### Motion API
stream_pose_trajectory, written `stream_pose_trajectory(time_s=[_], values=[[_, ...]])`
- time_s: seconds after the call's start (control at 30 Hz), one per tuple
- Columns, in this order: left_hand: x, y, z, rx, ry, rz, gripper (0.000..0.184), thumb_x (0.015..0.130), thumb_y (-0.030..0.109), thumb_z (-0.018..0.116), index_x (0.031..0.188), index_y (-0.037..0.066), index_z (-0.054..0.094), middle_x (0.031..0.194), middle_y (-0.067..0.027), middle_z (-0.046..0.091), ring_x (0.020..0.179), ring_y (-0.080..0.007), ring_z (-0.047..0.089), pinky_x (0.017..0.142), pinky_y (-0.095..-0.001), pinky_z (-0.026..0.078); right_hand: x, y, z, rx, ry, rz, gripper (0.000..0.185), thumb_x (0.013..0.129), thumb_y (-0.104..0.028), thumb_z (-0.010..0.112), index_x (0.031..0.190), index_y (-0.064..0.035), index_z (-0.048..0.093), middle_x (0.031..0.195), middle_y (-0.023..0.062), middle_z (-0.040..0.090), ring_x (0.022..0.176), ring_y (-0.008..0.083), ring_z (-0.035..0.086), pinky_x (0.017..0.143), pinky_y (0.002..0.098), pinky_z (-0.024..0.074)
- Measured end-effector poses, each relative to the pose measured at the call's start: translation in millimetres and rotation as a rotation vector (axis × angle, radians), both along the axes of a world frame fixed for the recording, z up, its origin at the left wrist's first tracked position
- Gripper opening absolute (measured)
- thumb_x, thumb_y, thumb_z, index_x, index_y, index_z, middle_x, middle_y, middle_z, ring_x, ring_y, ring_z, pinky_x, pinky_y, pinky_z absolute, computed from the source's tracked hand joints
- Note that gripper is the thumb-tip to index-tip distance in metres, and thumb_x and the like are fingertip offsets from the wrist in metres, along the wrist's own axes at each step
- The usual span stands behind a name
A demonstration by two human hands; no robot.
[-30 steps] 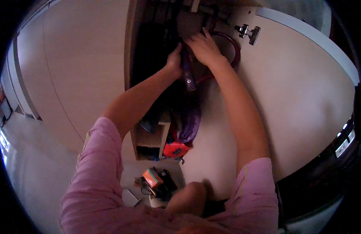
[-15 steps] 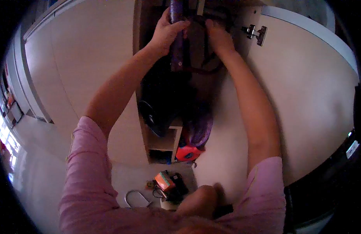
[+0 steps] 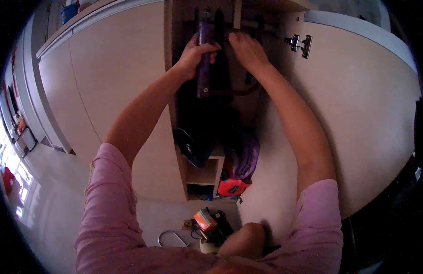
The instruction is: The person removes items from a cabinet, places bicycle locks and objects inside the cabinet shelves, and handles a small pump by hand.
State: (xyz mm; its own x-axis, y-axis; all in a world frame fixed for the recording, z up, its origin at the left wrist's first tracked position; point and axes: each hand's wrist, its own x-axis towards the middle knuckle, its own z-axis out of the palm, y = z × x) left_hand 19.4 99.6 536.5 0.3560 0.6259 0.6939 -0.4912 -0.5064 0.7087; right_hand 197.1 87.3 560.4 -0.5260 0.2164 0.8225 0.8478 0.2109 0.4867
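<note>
My left hand is wrapped round a dark purple folded umbrella-like item, held upright in the cabinet opening, with the thumb across its front. Just right of it, my right hand has its fingers closed at a dark thing inside the cabinet; what it grips is too dark to make out. A dark red curved bar runs below the hands. Black items fill the shadow beneath, partly hidden.
An open cabinet door with a metal hinge stands at the right. Lower down are a small wooden shelf, a red item and a purple bag. On the floor lie an orange box and a metal loop.
The view has shifted. From lying between both hands, the purple item has come upright in my left hand. My right hand has moved off the curved red bar, and its fingers have closed.
</note>
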Motion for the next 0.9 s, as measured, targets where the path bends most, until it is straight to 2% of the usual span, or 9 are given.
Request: stream_pose_trajectory(time_s=[0.1,0.23,0.33,0.4,0.5,0.6,0.73,0.83,0.9], values=[[6,2,-1,-0.008,0.034,0.011,0.048,0.071,0.001,0.057,0.116,0.008,0.041,0.077,-0.0078,0.054,0.06,-0.0147,0.05,0.055,-0.0279,0.044,6,0,-3,-0.049,0.024,-0.021,0.017,0.078,-0.006,0.042,0.095,-0.0034,0.044,0.091,0.016,0.055,0.088,0.033,0.054,0.07,0.0391,0.047],[4,9,-2,-0.03,0.041,-0.133,0.057,0.069,0.001,0.053,0.123,0.009,0.037,0.072,-0.0077,0.052,0.059,-0.0154,0.049,0.054,-0.0285,0.043,12,13,-2,-0.069,-0.004,0.035,0.017,0.079,-0.007,0.043,0.095,-0.0047,0.045,0.09,0.017,0.056,0.084,0.0332,0.056,0.067,0.0391,0.0476],[3,16,-3,-0.021,0.041,-0.237,0.063,0.065,0.001,0.05,0.126,0.009,0.036,0.068,-0.0073,0.049,0.057,-0.0163,0.047,0.054,-0.0292,0.042,13,12,-8,0.074,-0.006,0.013,0.016,0.08,-0.009,0.042,0.095,-0.0053,0.045,0.089,0.0177,0.055,0.083,0.0334,0.055,0.066,0.0394,0.0473],[5,17,-2,-0.047,0.02,-0.244,0.064,0.063,0.002,0.048,0.126,0.01,0.036,0.066,-0.0071,0.048,0.055,-0.0171,0.045,0.053,-0.0296,0.041,14,9,-8,0.049,0.002,0.018,0.016,0.08,-0.01,0.042,0.095,-0.0059,0.045,0.09,0.0172,0.055,0.084,0.0332,0.055,0.067,0.0398,0.047],[5,18,-3,-0.02,0.0,-0.256,0.019,0.063,0.011,0.052,0.079,0.001,0.049,0.064,-0.0074,0.05,0.054,-0.0182,0.046,0.053,-0.0287,0.04,11,-3,-4,-0.075,0.06,0.007,0.017,0.079,-0.01,0.043,0.095,-0.0065,0.045,0.09,0.0162,0.055,0.084,0.0329,0.055,0.067,0.04,0.0469],[7,18,-2,-0.088,0.005,-0.287,0.067,0.062,0.002,0.046,0.127,0.01,0.034,0.063,-0.007,0.046,0.054,-0.018,0.044,0.053,-0.03,0.039,11,4,-5,-0.053,0.052,0.011,0.017,0.078,-0.01,0.044,0.095,-0.0075,0.045,0.088,0.0155,0.054,0.082,0.0328,0.055,0.066,0.0398,0.047],[8,15,-1,-0.076,0.072,-0.244,0.068,0.063,0.001,0.046,0.129,0.01,0.032,0.061,-0.0068,0.045,0.053,-0.0176,0.043,0.053,-0.0296,0.039,18,15,-12,0.094,0.015,0.057,0.018,0.077,-0.01,0.045,0.095,-0.0081,0.045,0.086,0.0157,0.054,0.081,0.0331,0.055,0.065,0.0392,0.0471],[10,19,-1,-0.069,0.089,-0.223,0.061,0.067,0.003,0.048,0.126,0.009,0.034,0.059,-0.006,0.045,0.052,-0.0171,0.044,0.052,-0.0295,0.04,17,20,-12,0.014,0.105,0.104,0.017,0.077,-0.009,0.045,0.093,-0.0074,0.045,0.086,0.0158,0.054,0.08,0.0334,0.055,0.065,0.0397,0.0471],[11,19,-1,-0.096,0.07,-0.228,0.048,0.072,0.006,0.051,0.119,0.005,0.042,0.058,-0.0055,0.045,0.052,-0.0168,0.045,0.053,-0.0299,0.04,17,21,-9,-0.141,0.206,0.121,0.029,0.086,-0.026,0.034,0.095,-0.005,0.052,0.092,0.0187,0.055,0.085,0.0363,0.054,0.074,0.0436,0.044]])
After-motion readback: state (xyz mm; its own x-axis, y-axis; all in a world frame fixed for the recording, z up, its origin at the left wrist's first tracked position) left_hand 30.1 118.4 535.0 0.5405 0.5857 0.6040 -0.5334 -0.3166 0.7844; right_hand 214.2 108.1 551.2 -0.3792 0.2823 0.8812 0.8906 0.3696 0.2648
